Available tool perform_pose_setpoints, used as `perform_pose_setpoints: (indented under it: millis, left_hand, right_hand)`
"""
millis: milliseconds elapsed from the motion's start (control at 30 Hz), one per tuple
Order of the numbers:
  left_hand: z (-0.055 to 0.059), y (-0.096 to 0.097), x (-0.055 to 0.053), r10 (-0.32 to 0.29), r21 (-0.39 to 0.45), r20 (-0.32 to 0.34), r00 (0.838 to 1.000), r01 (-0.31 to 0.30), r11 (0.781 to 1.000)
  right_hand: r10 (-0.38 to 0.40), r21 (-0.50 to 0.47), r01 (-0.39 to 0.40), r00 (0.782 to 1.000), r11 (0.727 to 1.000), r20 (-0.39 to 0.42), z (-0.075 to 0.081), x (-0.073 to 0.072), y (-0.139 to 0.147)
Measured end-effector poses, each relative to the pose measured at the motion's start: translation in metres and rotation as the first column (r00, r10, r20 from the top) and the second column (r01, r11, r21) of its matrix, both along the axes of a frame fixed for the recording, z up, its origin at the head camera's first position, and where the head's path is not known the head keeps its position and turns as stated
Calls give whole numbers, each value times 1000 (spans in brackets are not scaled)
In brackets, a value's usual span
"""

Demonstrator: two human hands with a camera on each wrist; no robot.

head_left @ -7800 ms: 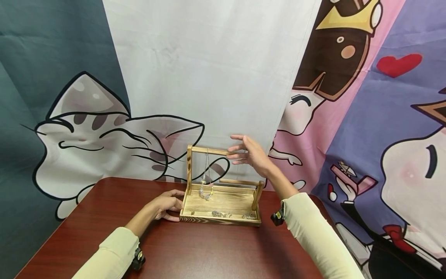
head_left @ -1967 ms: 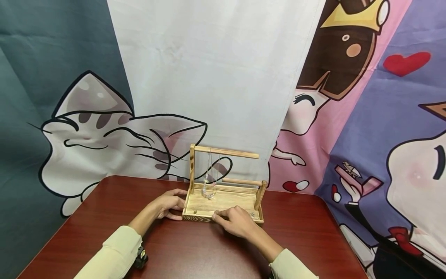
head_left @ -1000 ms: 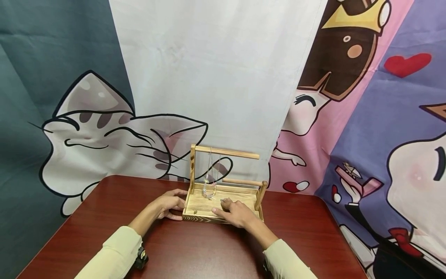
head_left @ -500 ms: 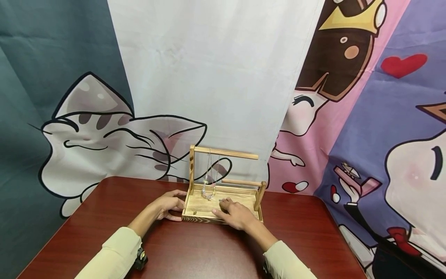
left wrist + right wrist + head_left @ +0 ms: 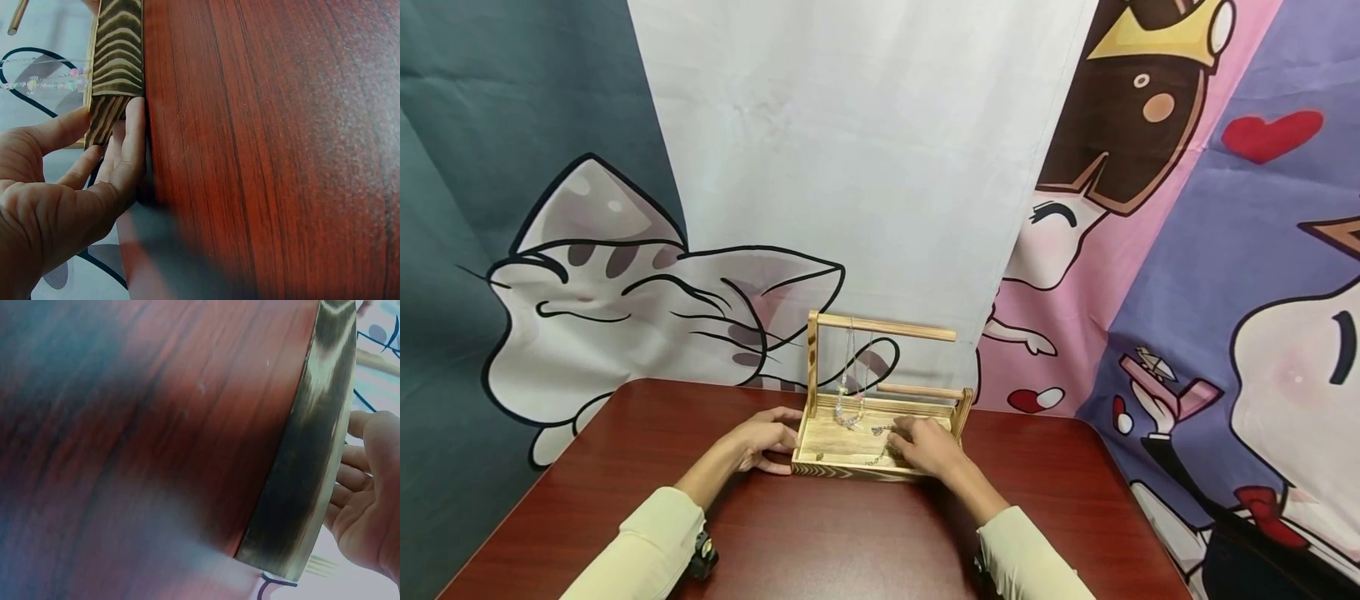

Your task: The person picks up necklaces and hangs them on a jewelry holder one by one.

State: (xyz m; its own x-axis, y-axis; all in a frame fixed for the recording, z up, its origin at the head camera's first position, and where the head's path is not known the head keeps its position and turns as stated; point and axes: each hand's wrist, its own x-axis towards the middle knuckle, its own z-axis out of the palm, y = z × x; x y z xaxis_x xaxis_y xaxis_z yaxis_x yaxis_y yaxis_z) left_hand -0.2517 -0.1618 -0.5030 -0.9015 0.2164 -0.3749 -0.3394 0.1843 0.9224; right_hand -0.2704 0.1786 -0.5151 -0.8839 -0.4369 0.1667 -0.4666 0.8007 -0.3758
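left hand steadies wooden stand | right hand pinches chain | necklace hangs nearby

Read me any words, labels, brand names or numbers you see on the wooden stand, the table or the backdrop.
None: no readable text anywhere.
Wooden stand: bare wood grain only.
Table: no marks.
Backdrop: cartoon figures and a red heart, no lettering.

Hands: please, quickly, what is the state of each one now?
Left hand: open, fingers straight against the wooden stand.
Right hand: in the tray on a chain; grip cannot be told.
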Motion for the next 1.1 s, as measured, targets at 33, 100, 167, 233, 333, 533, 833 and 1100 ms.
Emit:
perform_pose_setpoints:
  millis: [33, 100, 167, 233, 333, 533, 833, 1100]
  left_hand:
    - [0, 0, 0, -1, 1, -2, 1000, 1, 1000]
    - [0, 0, 0, -4, 1, -6, 1000, 4, 1000]
    - [1, 1, 1, -10, -1, -12, 1000, 10, 1000]
    - [2, 1, 1, -10, -2, -14, 1000, 10, 1000]
    - [2, 0, 1, -9, -1, -13, 1000, 9, 1000]
    - [2, -1, 1, -6, 4, -6, 1000, 6, 1000]
    - [2, -1, 2, -10, 6, -2, 1000, 10, 1000]
    - [1, 1, 2, 3, 7, -2, 1000, -3, 1000]
  right_hand:
    - [-2, -7, 2, 1000, 1000, -5, 0, -1, 2]
    - [6, -19, -6, 1000, 1000, -21, -3, -6, 6]
    - [23, -23, -24, 998, 999, -60, -14, -15, 11]
    - [36, -25, -39, 995, 999, -94, -27, -24, 17]
    - [41, -12, -43, 990, 999, -132, -46, -37, 23]
    - [44, -46, -50, 992, 998, -118, -25, -23, 15]
    - [161, -95, -177, 975, 980, -155, -58, -46, 13]
    - [246, -57, -260, 952, 964, -184, -72, -56, 14]
